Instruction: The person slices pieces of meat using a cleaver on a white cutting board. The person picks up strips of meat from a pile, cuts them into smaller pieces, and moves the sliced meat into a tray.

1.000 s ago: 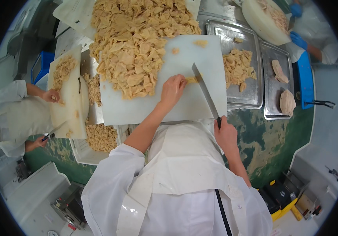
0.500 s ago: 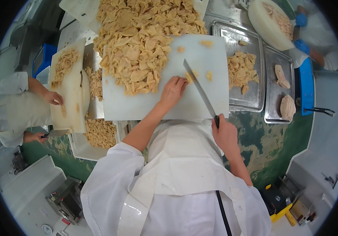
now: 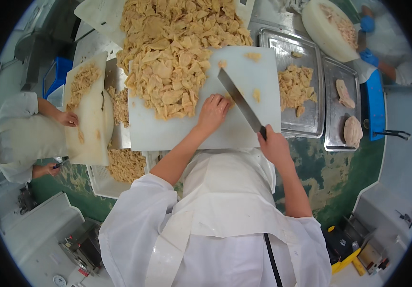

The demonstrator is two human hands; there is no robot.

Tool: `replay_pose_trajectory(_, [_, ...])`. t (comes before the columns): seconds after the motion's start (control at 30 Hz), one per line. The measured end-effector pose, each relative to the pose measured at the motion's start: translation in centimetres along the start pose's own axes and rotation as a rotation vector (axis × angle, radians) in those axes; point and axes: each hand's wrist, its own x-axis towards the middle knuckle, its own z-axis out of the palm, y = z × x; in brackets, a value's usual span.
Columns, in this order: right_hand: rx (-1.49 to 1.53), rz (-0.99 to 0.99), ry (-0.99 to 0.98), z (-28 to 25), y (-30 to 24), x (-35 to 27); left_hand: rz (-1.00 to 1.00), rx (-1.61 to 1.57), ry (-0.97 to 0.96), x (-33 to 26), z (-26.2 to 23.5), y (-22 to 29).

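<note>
My right hand (image 3: 272, 145) grips the dark handle of a large knife (image 3: 239, 99), whose blade slants up and left over the white cutting board (image 3: 167, 134). My left hand (image 3: 212, 112) lies flat on the board just left of the blade, fingers curled over a small pale piece of meat. A big heap of pale, thin meat pieces (image 3: 177, 52) covers the far left half of the board. A few loose pieces (image 3: 256, 94) lie to the right of the blade.
Two metal trays stand to the right: one (image 3: 311, 125) with cut pieces, one (image 3: 332, 138) with larger pale slabs. A person in white works at a second board (image 3: 91, 138) on the left. Another person with blue gloves (image 3: 368, 57) stands far right.
The knife blade has swung up and leftward across the board. My left hand stays near the small piece beside the blade. The person on the left has shifted an arm.
</note>
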Motion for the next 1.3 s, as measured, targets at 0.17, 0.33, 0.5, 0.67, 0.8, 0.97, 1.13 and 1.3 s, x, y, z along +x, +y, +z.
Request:
replay_pose_trajectory(0.17, [0.001, 0.137, 0.163, -0.4, 1.7, -4.2, -0.061, -0.159, -0.056, -0.1, -0.1, 0.2])
replay_pose_trajectory(0.33, [0.068, 0.080, 0.055, 0.2, -0.1, -6.7, -0.208, 0.023, 0.076, 6.6, -2.8, -4.0])
replay_pose_trajectory(0.5, [0.069, 0.049, -0.045, 0.8, -1.2, -6.2, 0.108, 0.224, -0.116, 11.0, -1.0, -7.3])
replay_pose_trajectory(0.67, [0.034, 0.056, -0.044, -0.2, -0.5, -6.4, 0.091, 0.152, -0.242, 11.2, 0.3, -8.2])
replay_pose_trajectory(0.8, [0.063, 0.091, 0.063, 0.6, 0.1, -6.7, -0.341, -0.355, -0.182, 10.4, -0.9, -4.5])
replay_pose_trajectory(0.97, [0.146, 0.188, 0.029, -1.5, 1.3, -7.6, -0.190, -0.067, -0.157, 6.3, -0.4, -2.8])
replay_pose_trajectory(1.13, [0.178, 0.180, 0.134, -1.6, 3.0, -8.8, 0.109, -0.042, -0.279, 6.6, 1.2, -1.5])
replay_pose_trajectory(1.3, [0.210, 0.232, 0.129, -2.1, 2.4, -8.9, -0.017, -0.112, -0.242, 5.7, 1.8, -0.1])
